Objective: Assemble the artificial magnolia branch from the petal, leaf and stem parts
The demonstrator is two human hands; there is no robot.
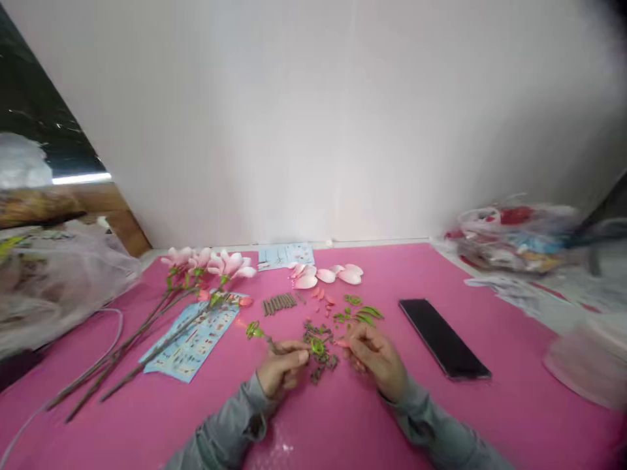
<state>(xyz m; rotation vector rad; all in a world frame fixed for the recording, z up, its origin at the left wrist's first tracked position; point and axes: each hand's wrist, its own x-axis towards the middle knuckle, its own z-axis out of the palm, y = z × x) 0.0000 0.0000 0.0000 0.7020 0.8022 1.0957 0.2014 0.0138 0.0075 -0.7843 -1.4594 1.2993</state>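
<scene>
My left hand (283,371) is closed around a short brown toy flower stem (270,344) with a green calyx (255,330) at its upper end. Close to its fingertips is a bright green ring-like piece (318,346); whether the hand touches it I cannot tell. My right hand (376,359) pinches a small pink petal piece (341,343) between thumb and fingers. Between the hands lies a loose heap of small brown pieces (319,373). Just beyond are green leaf pieces (368,313), tiny pink parts (323,297) and larger pale pink petals (326,275).
Assembled pink magnolia stems (142,326) rest at the left, partly over a printed blue sheet (183,352). A row of brown sticks (279,304) and another sheet (285,255) lie toward the wall. At the right are a black phone (443,339) and a plastic bag (514,238).
</scene>
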